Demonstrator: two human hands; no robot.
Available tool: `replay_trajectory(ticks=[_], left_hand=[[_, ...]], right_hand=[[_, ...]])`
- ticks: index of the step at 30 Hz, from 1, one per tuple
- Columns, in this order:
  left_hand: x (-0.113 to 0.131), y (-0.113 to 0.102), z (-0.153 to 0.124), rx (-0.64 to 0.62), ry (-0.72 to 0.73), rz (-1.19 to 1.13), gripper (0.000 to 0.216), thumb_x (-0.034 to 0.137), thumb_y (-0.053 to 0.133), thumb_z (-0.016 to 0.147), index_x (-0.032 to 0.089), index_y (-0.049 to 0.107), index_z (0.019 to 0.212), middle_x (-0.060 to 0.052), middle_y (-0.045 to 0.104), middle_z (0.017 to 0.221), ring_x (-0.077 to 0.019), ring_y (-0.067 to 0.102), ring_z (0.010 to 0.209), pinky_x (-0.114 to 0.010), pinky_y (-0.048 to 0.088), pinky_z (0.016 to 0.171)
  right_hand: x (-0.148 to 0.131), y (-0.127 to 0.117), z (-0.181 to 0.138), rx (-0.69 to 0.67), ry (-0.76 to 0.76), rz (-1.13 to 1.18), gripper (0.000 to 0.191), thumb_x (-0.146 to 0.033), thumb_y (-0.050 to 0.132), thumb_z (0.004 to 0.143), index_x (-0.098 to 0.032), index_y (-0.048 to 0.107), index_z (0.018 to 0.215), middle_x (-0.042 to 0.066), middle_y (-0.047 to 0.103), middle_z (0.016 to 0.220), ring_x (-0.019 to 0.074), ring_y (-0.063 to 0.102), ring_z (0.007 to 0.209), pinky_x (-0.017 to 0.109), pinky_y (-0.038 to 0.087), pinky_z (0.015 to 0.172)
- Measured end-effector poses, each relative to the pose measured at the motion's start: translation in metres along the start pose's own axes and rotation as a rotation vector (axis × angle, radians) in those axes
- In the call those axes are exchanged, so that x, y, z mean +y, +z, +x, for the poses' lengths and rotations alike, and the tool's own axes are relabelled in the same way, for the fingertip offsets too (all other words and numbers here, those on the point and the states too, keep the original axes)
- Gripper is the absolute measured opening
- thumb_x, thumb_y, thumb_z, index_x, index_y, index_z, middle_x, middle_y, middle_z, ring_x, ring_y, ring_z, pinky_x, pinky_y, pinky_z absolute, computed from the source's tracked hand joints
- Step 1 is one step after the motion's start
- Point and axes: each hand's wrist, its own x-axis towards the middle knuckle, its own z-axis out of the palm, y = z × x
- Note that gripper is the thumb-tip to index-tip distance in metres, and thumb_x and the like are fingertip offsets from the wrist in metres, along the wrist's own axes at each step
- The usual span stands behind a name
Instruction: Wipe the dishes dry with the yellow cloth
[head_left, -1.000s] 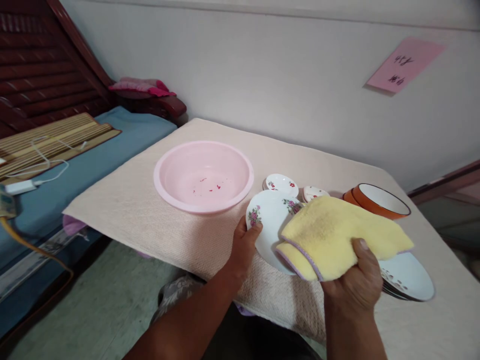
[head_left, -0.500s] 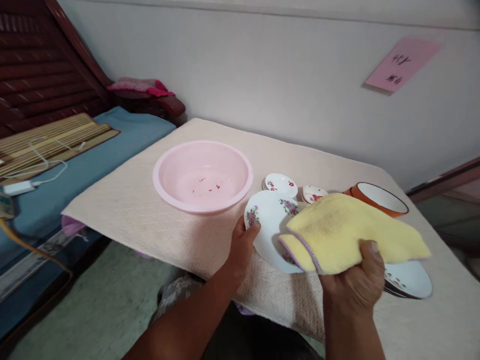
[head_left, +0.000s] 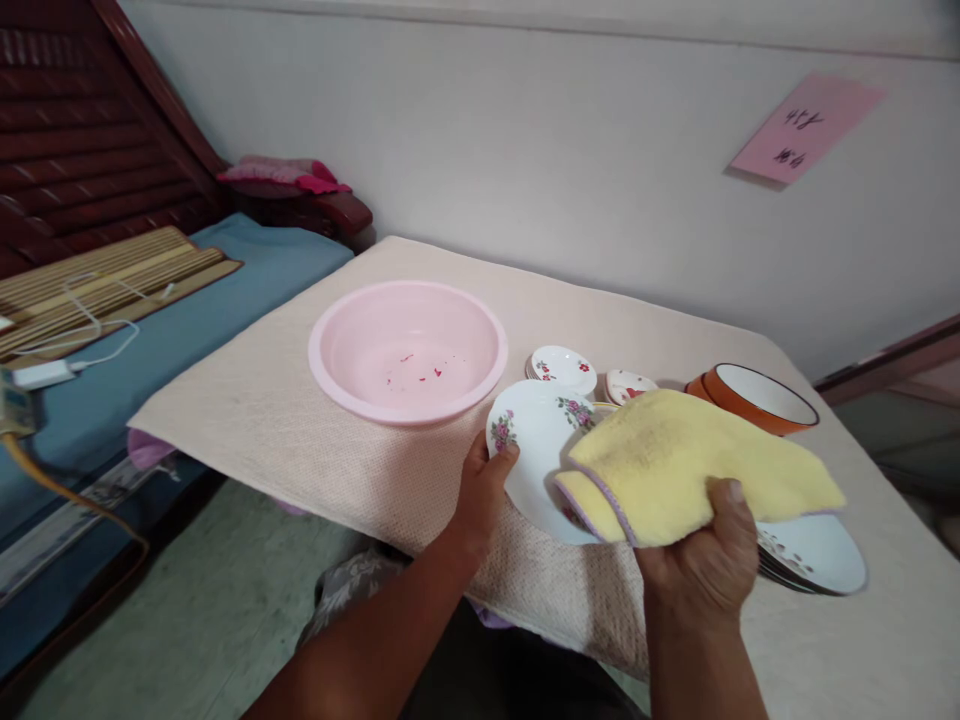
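My left hand [head_left: 486, 492] grips the left rim of a white plate [head_left: 534, 462] with pink flowers, thumb on its upper face. A folded yellow cloth [head_left: 675, 455] with purple edging and a greyish smudge is in my right hand [head_left: 709, 548], the thumb on top. The cloth lies over the right part of the plate and hides it. The plate is held tilted above the near side of the table. Behind it stand a stack of small flowered dishes [head_left: 564, 370] and some small red-patterned dishes [head_left: 628, 386].
A pink basin [head_left: 409, 410] with red marks inside stands left on the cloth-covered table [head_left: 247, 400]. Orange bowls [head_left: 757, 400] are at the back right, and a stack of plates [head_left: 821, 555] lies near my right hand. A wooden bed [head_left: 277, 250] borders the left; a wall is behind.
My right hand and the cloth have shifted slightly left across the plate. My left hand still holds the plate's rim, almost unmoved.
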Motion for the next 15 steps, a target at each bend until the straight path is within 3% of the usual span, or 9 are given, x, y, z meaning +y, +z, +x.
replay_trajectory(ticks=[10,15], left_hand=[[-0.0034,0.0027,-0.0016,-0.013,-0.017,0.016,0.034,0.028,0.064,0.075,0.015,0.062,0.106,-0.006,0.069,0.089,-0.0165,0.060,0.071,-0.026,0.043,0.061],[-0.0021,0.0027,-0.0004,-0.012,-0.025,-0.002,0.038,0.028,0.065,0.075,0.016,0.060,0.111,-0.006,0.068,0.092,-0.0177,0.061,0.075,-0.027,0.045,0.065]], right_hand=[[-0.0007,0.0008,-0.0001,-0.011,0.004,0.004,0.029,-0.025,0.056,0.083,-0.018,0.060,0.110,0.002,0.063,0.114,0.0206,0.053,0.118,0.048,0.041,0.103],[-0.0006,0.0008,0.0001,-0.002,0.000,-0.007,0.028,-0.023,0.055,0.082,-0.018,0.061,0.109,0.002,0.064,0.113,0.0208,0.055,0.116,0.048,0.043,0.101]])
